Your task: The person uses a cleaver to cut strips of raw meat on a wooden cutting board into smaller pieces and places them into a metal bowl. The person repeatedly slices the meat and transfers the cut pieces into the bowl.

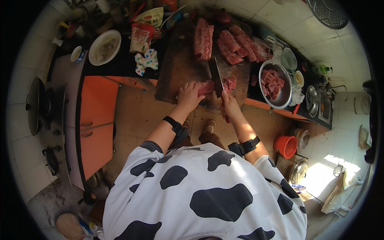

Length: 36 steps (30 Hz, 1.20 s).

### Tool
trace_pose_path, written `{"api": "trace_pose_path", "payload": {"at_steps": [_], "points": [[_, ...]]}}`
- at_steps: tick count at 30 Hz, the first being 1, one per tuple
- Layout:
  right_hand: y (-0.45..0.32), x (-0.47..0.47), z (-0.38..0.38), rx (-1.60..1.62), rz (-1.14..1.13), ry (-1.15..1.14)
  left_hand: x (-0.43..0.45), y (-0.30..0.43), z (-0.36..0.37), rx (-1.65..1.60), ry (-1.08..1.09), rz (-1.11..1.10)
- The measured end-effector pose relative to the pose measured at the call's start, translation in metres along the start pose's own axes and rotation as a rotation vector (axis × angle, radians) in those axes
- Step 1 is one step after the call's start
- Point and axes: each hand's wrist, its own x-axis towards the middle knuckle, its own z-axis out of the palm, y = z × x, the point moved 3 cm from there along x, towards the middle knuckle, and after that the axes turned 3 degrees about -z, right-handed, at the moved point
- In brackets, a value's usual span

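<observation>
A strip of raw meat (207, 87) lies across the near part of the wooden cutting board (175, 67). My left hand (189, 94) presses on its left end, fingers spread over it. In my right hand (230, 103) is the handle of a cleaver (215, 76), its broad blade pointing away from me and standing at the strip's right part. A short cut piece of meat (230, 82) sits just right of the blade. Farther back on the board are a thick rack of ribs (204, 40) and several more rib strips (237, 45).
Right of the board, a metal bowl (285, 97) holds cut meat chunks beside a sink (325, 109). To the left are a white bowl (100, 60), seasoning bags (141, 36) and a dotted cloth (147, 62). A red bucket (286, 147) stands low at the right.
</observation>
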Motion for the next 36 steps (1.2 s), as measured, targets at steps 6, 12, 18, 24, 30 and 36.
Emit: {"api": "trace_pose_path", "payload": {"at_steps": [6, 12, 18, 24, 30, 36], "points": [[0.001, 0.001, -0.007, 0.156, 0.062, -0.033, 0.023, 0.005, 0.016, 0.385, -0.242, 0.093], [0.002, -0.010, 0.001, 0.110, 0.001, -0.071, 0.008, 0.006, 0.018, 0.417, -0.159, 0.166], [-0.003, -0.003, -0.004, 0.137, 0.127, -0.051, 0.006, 0.007, 0.023, 0.402, -0.178, 0.110], [-0.006, 0.000, -0.006, 0.122, 0.124, -0.015, 0.005, 0.006, 0.025, 0.385, -0.198, 0.095], [-0.013, 0.001, -0.015, 0.031, 0.151, -0.017, 0.005, 0.009, 0.026, 0.408, -0.180, 0.106], [-0.011, -0.005, -0.009, 0.095, 0.155, -0.016, 0.003, 0.010, 0.028, 0.440, -0.177, 0.106]]}}
